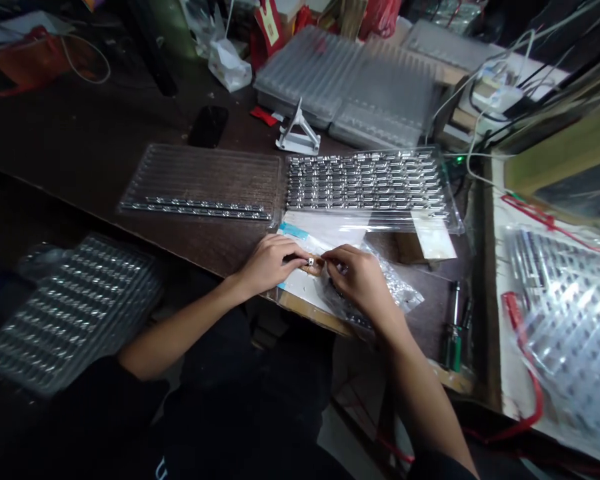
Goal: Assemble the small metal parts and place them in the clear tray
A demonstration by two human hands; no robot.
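Observation:
Between thumb and fingertips my left hand (pixel 273 261) pinches a small shiny metal part (pixel 311 261). Close beside it on the right, my right hand (pixel 355 272) has its thumb and index finger pressed together; whatever is in them is too small to make out. Under the fingertips lies a small brown piece (pixel 314 269), on a white sheet (pixel 300 288) with blue patches. A clear plastic bag (pixel 397 288) of tiny metal pieces lies partly beneath my right hand. Beyond my hands sit a clear tray (pixel 365 180) full of rows of metal parts and another tray (pixel 205 170) with few rows filled.
A phone (pixel 209 127), a white stand (pixel 299 133) and stacked clear trays (pixel 305 73) stand at the back. A green-handled screwdriver (pixel 453 340) lies at right. More filled trays stand at lower left (pixel 70 310) and far right. Cables run along the right side.

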